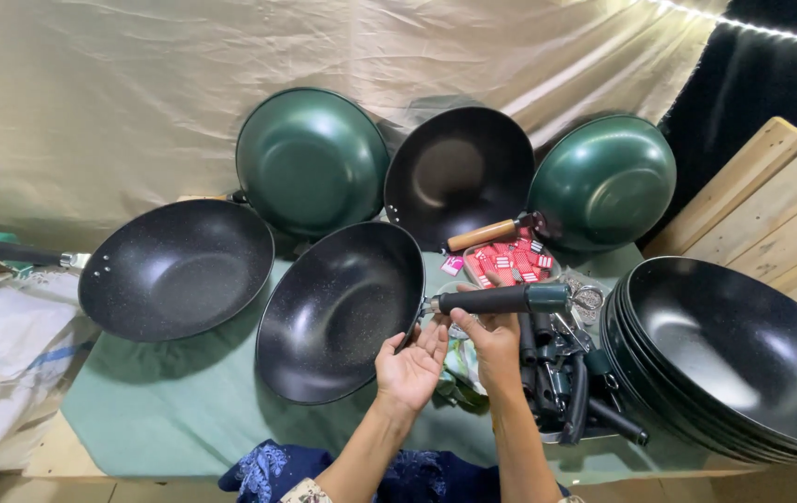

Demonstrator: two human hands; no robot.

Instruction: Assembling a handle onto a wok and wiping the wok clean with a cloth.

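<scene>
**Black wok held at the handle joint, handle pointing right**

The black wok point(340, 312) rests tilted on the green cloth point(165, 401) in front of the person, its bowl facing up and left. Its dark handle point(501, 299) runs nearly level, the long axis left to right, the free end pointing right toward the stack of black woks point(743, 359). The left hand point(409, 370) is palm up, fingers spread open, fingertips touching the rim near the joint. The right hand point(494, 337) rises from below, fingers curled around the handle beside the joint. Loose handles point(566, 391) lie just right of the hands
</scene>
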